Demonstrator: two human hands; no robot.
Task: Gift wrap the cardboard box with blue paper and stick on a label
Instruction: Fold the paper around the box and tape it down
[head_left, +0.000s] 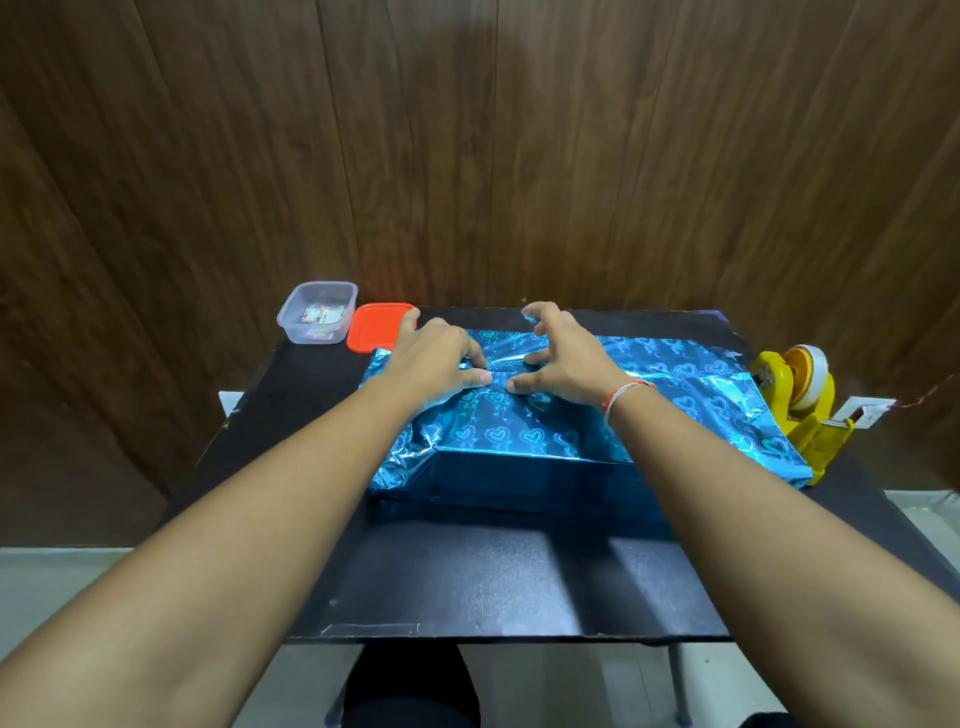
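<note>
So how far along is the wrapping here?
Done: blue paper is folded over the box top. In hand: left hand and right hand press the seam. Left: both paper ends hang open, tape dispenser stands untouched, and labels remain in the clear tub.

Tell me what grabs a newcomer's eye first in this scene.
The shiny blue paper with heart prints, folded over the box at the middle of the black table, stands out most. The left hand and right hand press on its top seam. At the right edge sits a yellow tape dispenser.
</note>
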